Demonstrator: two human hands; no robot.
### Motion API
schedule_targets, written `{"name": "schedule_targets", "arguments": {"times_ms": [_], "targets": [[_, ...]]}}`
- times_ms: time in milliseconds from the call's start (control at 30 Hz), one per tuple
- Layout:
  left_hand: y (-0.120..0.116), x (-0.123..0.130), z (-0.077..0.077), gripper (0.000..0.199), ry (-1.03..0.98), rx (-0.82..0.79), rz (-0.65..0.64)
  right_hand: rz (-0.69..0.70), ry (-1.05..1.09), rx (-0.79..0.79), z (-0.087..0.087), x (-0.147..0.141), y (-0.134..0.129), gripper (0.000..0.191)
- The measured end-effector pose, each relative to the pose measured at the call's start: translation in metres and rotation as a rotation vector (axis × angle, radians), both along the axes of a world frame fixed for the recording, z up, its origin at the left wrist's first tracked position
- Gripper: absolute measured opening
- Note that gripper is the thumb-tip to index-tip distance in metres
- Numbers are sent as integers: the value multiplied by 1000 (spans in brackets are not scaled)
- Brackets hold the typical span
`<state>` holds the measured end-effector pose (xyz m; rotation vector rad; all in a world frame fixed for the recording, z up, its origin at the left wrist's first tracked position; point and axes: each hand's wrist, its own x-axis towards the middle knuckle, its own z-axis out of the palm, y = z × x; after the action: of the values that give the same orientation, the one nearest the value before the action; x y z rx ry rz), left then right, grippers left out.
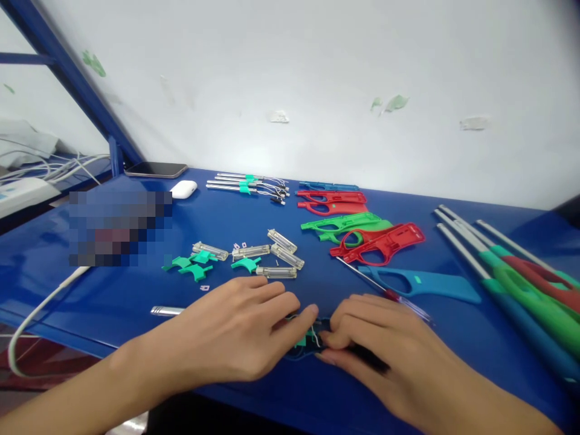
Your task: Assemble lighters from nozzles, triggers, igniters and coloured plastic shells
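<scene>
A dark blue lighter shell (pixel 296 356), with a green trigger piece and a white wire inside, lies between my hands at the table's front edge. My left hand (pixel 240 326) is closed over its left part, hiding much of it. From under that hand a silver metal tube (pixel 167 311) sticks out to the left. My right hand (pixel 376 338) has its thumb and fingers pinched at the shell's right part by the wire. Beyond my hands lie clear lighter fuel tanks (pixel 276 273) and green triggers (pixel 194 272).
Red shell halves (pixel 385 244), green shell halves (pixel 348 226), a blue shell half (pixel 435 285) and a screwdriver (pixel 362 275) lie behind. Assembled lighters (pixel 534 290) are at right, metal tubes with wires (pixel 240 184) at the back. A phone (pixel 156 170) and white earbud case (pixel 184 189) lie left.
</scene>
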<state>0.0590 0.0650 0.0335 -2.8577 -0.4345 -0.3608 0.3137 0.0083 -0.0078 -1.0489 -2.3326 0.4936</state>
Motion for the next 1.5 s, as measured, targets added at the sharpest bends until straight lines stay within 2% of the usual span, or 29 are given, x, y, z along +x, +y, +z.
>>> {"name": "schedule_targets", "arguments": {"times_ms": [167, 467, 633, 767, 867, 933, 1133, 1300, 1500], "targets": [[2, 2, -3, 28, 15, -58, 0, 6, 21, -33, -3, -1, 2, 13], [-1, 2, -4, 25, 12, -28, 6, -8, 2, -77, 3, -5, 3, 17], [-2, 1, -5, 32, 8, -42, 5, -9, 4, -163, 6, -7, 2, 16], [-1, 3, -4, 39, -4, -11, -4, -98, 12, -77, 4, -6, 3, 35], [0, 5, -3, 41, 0, 10, -6, -171, -55, 25, 2, -5, 1, 31], [0, 6, -2, 43, -11, 10, -2, -188, -59, 18, 1, -2, 0, 28], [0, 6, -3, 40, 9, -31, -17, -144, 6, -101, 3, 2, 3, 13], [3, 8, -3, 36, 22, 1, -43, -164, 47, -68, 3, 0, 6, 23], [4, 8, -8, 32, 9, 32, -35, -144, 50, -10, 7, -2, 8, 23]]}}
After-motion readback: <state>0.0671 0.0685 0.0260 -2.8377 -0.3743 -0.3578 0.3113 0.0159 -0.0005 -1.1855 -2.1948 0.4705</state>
